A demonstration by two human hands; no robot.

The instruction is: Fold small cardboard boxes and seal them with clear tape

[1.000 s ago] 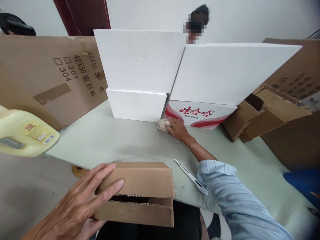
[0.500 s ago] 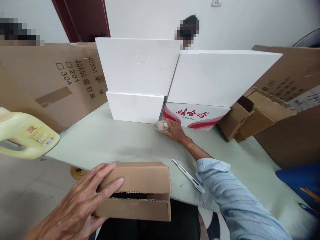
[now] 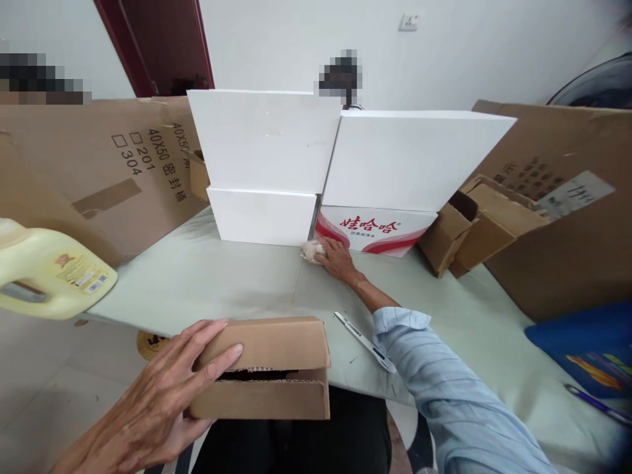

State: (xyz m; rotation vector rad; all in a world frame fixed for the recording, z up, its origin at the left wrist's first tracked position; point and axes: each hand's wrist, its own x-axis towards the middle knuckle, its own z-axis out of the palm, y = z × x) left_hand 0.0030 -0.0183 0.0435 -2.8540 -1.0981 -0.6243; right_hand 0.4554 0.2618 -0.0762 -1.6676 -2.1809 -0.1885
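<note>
My left hand grips the left end of a small brown cardboard box, its thumb and fingers spread over the top. The box sits at the table's near edge above my lap, and a ragged slit runs along its side facing me. Further out, my right hand is closed round a pale, roundish bundle on the table; its exact kind is unclear. That bundle is right by the foot of the white boxes, near the gap between them. A grey-white utility knife lies beside my right sleeve.
White boxes and a red-marked white carton form a wall ahead. Large cardboard cartons flank the table. An open brown box, a yellow jug, a blue packet and a pen lie around. Someone is partly visible behind.
The view has shifted slightly, so most things sit a little further left. Both hands keep their holds, the left on the box and the right on the pale bundle.
</note>
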